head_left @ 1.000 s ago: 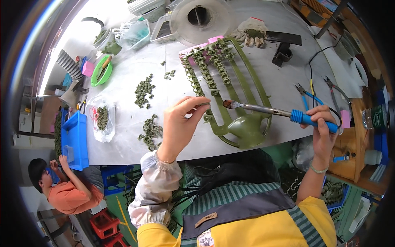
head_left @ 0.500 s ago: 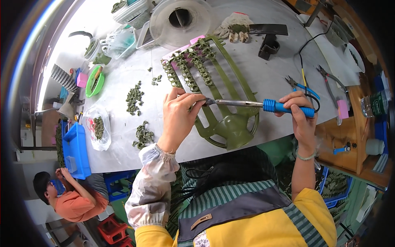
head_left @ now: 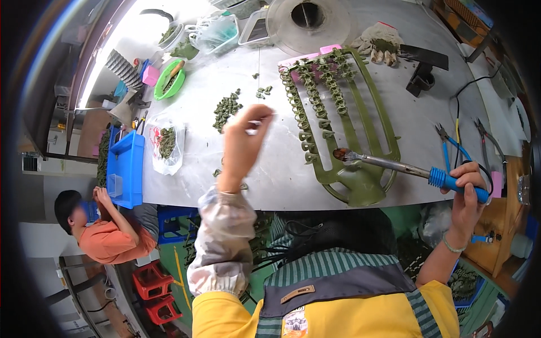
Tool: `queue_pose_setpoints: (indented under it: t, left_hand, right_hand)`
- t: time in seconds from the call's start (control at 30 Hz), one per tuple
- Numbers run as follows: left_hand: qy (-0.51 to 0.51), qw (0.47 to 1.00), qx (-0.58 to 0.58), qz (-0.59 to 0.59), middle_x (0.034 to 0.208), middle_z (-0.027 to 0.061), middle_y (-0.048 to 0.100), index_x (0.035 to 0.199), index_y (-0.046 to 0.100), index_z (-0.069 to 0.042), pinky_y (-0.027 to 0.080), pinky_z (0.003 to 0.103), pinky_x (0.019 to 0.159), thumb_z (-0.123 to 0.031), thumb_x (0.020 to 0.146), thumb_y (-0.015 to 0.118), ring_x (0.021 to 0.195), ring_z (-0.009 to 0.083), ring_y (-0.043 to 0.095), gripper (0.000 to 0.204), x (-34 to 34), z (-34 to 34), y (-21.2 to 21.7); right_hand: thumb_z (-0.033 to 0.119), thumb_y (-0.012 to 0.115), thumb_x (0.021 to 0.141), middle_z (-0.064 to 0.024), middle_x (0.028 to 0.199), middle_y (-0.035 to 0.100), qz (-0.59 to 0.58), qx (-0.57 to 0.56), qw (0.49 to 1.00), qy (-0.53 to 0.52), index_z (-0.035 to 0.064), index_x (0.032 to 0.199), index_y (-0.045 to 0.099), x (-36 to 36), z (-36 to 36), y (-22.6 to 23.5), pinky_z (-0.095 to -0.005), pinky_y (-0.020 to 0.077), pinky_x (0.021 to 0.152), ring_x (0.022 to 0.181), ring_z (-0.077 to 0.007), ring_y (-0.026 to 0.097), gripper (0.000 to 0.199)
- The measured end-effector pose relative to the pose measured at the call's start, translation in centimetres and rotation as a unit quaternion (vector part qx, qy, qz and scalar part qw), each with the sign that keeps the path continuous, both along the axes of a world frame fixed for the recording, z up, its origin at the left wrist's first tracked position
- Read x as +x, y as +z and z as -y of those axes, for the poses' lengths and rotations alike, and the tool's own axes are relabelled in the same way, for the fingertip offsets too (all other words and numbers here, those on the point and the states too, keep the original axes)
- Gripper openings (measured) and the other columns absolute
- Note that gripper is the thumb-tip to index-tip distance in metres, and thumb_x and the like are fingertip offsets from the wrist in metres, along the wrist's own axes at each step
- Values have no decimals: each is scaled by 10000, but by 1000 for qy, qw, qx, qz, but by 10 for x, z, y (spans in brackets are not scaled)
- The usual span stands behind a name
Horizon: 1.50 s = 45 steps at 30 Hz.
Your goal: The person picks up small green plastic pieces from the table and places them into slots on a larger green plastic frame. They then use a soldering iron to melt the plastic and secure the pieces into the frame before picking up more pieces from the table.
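Your blue-handled soldering iron point(head_left: 410, 169) is slanting over the lower part of the green frame point(head_left: 363, 185), which is lying on the bench point(head_left: 270, 188). Your right hand point(head_left: 467, 191) is gripping the iron's handle. Your left hand point(head_left: 242, 146) is hovering left of the frame, fingers bent toward the thumb; blur is hiding whether it's holding anything. Green pieces point(head_left: 227, 107) are lying nearby.

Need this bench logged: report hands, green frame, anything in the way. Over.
Right hand holding blue-handled soldering iron; left hand blurred, contents unclear. Green frame on worktable, partly lined with small green pieces. Soldering iron crosses frame's near end in view.
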<state>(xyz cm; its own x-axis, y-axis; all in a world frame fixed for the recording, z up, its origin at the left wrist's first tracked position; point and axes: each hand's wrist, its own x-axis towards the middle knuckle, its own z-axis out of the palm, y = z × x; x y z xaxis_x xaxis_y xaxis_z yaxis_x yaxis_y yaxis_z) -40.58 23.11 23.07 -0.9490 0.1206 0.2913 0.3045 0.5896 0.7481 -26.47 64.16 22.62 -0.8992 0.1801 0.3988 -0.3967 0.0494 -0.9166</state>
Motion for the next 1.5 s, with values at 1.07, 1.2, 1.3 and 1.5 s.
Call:
queue_pose_setpoints:
  t: [1.07, 1.2, 1.3, 1.5]
  left_hand:
    - [-73, 964, -198, 164, 1127, 92, 624, 1138, 673, -100, 545, 331, 828, 29, 813, 666, 885, 218, 667, 349, -15, 105, -32]
    - [-113, 948, -237, 181, 1043, 80, 627, 1044, 659, -63, 540, 322, 800, 8, 802, 705, 883, 209, 652, 255, -18, 96, -31]
    - [-91, 941, -276, 175, 957, 67, 632, 999, 633, -44, 537, 307, 783, -7, 805, 724, 879, 193, 645, 217, -16, 94, -35]
    - [29, 991, -47, 122, 891, 85, 714, 1016, 638, -25, 530, 257, 746, 23, 835, 611, 837, 147, 703, 188, 2, 106, -55]
  right_hand:
    - [219, 583, 941, -109, 971, 567, -17, 20, 1000, -10, 34, 875, 621, 8, 5, 13, -288, 582, 541, 926, -178, 599, 200]
    - [217, 585, 938, -111, 967, 572, -19, 25, 1000, -1, 34, 870, 625, 8, 3, 14, -294, 583, 543, 930, -178, 598, 200]
    - [212, 588, 935, -116, 967, 577, -19, 26, 999, -5, 29, 871, 629, 9, 3, 16, -301, 585, 545, 923, -182, 601, 198]
    - [189, 589, 925, -129, 956, 587, -15, 23, 1000, -7, 15, 869, 633, 6, 9, 17, -319, 592, 549, 874, -195, 614, 187]
